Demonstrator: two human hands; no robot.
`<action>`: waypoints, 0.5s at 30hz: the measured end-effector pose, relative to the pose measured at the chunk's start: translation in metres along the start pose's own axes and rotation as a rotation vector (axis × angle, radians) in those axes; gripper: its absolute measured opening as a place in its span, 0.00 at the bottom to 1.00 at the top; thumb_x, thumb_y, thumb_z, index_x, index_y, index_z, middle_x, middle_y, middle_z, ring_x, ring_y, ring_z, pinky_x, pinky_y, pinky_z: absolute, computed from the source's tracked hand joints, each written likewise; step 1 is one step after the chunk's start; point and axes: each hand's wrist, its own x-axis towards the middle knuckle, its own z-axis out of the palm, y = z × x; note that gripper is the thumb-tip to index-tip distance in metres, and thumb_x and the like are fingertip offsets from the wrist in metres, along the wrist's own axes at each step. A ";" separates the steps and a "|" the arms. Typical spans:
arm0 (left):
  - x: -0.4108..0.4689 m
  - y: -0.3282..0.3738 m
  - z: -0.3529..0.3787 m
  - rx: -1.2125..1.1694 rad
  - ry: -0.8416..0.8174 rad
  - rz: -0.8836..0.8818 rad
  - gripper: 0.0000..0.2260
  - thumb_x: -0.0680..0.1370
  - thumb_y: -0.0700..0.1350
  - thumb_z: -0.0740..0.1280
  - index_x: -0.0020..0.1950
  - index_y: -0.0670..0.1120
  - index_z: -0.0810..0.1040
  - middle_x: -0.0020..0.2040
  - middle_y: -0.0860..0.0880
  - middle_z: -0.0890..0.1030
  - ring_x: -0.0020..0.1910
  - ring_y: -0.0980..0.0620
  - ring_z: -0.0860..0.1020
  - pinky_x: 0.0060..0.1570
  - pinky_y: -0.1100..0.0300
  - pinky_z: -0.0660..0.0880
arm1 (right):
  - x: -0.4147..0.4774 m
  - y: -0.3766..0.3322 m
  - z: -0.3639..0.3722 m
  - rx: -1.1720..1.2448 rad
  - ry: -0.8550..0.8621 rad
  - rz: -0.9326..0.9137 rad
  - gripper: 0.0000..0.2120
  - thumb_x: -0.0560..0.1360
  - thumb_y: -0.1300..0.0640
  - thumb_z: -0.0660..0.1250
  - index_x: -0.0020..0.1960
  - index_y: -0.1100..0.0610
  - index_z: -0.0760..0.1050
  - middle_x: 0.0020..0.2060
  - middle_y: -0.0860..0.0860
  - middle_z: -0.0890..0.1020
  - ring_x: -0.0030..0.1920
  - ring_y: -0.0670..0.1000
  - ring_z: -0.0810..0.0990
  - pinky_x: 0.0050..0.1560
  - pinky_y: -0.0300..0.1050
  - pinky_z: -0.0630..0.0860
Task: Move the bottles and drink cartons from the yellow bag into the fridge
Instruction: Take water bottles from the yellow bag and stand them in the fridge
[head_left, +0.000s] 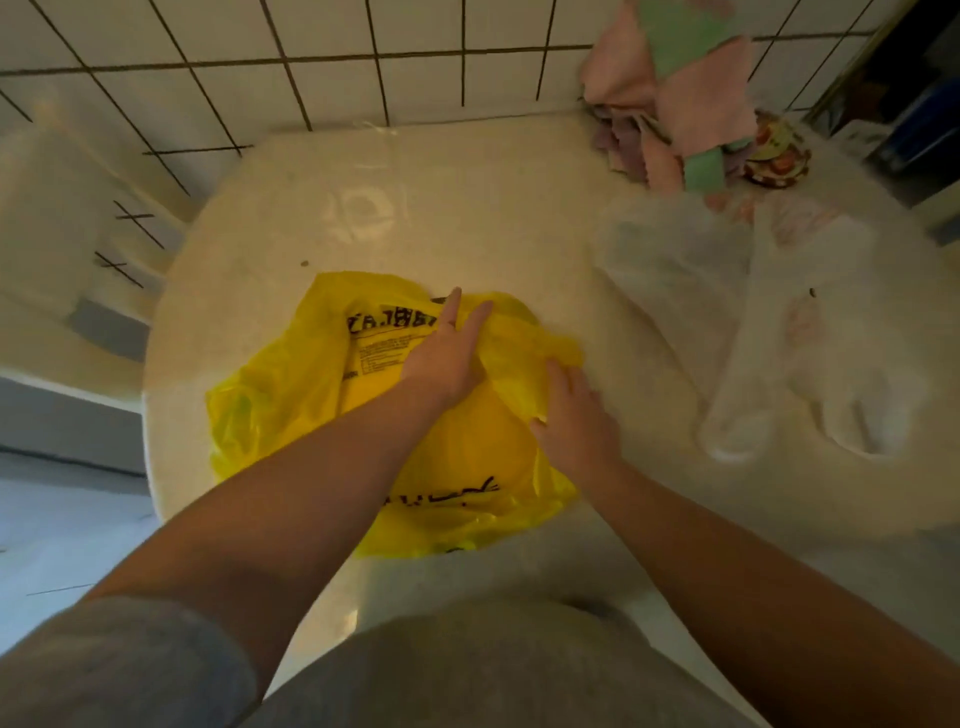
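Observation:
A yellow plastic bag (291, 395) with black print lies flat and crumpled on the round white table (467, 218). My left hand (447, 353) presses on the bag's upper middle with straight fingers pointing away from me. My right hand (576, 415) rests on the bag's right edge, its fingers bent onto the plastic; I cannot tell whether they pinch it. No bottles or drink cartons show, and no fridge is in view.
A clear plastic bag (779, 332) lies spread on the table's right side. A pile of pink and green cloths (680, 93) and a patterned round tin (779, 150) sit at the back right. A white plastic chair (67, 234) stands on the left against the tiled wall.

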 end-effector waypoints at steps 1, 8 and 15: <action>0.010 0.001 0.000 -0.009 -0.024 0.010 0.40 0.76 0.41 0.68 0.80 0.60 0.48 0.81 0.49 0.41 0.66 0.37 0.74 0.50 0.46 0.77 | 0.004 0.004 -0.002 0.050 -0.005 -0.013 0.35 0.75 0.49 0.69 0.76 0.51 0.56 0.69 0.55 0.65 0.63 0.62 0.74 0.54 0.56 0.74; 0.058 0.010 -0.011 -0.077 0.158 0.077 0.16 0.77 0.38 0.63 0.65 0.46 0.77 0.61 0.41 0.78 0.60 0.39 0.76 0.54 0.48 0.74 | 0.032 0.036 -0.020 0.368 0.087 -0.089 0.14 0.77 0.62 0.67 0.61 0.64 0.76 0.56 0.63 0.78 0.56 0.63 0.77 0.55 0.51 0.70; 0.105 0.041 -0.017 -0.108 0.190 0.089 0.14 0.75 0.35 0.62 0.60 0.42 0.78 0.57 0.39 0.79 0.57 0.39 0.76 0.52 0.49 0.72 | 0.077 0.067 -0.031 0.440 0.133 -0.002 0.05 0.76 0.64 0.66 0.51 0.63 0.77 0.48 0.61 0.80 0.49 0.61 0.78 0.45 0.47 0.66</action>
